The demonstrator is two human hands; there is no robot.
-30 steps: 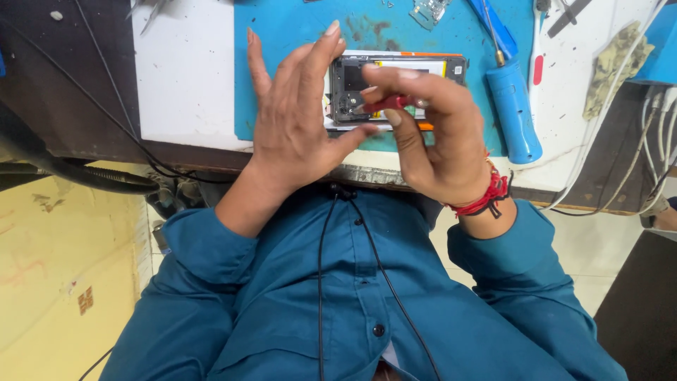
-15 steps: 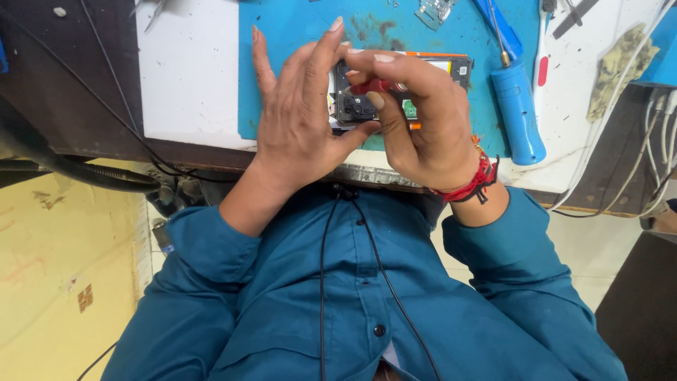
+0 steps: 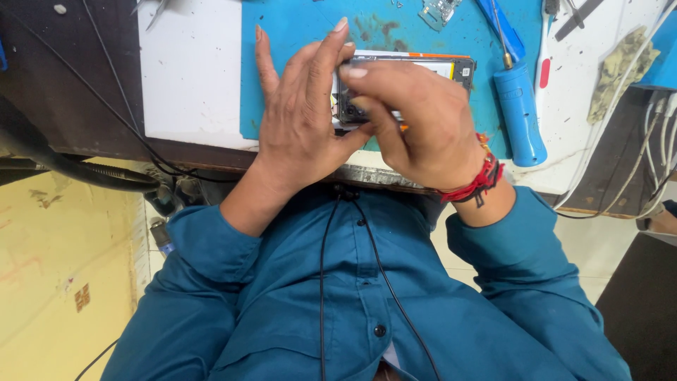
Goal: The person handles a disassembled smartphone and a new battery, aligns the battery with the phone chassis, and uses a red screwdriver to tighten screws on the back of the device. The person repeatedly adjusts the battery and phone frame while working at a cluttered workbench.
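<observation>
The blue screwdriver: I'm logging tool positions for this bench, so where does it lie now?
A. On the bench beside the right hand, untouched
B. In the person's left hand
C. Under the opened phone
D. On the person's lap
A: the blue screwdriver lies on the bench beside the right hand, touched by neither hand, while both the right hand and the left hand are on the opened phone over the blue mat.

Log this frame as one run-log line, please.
left hand: steadies opened phone | right hand: fingertips on its near end | surface: blue mat | nearby: blue screwdriver
</observation>
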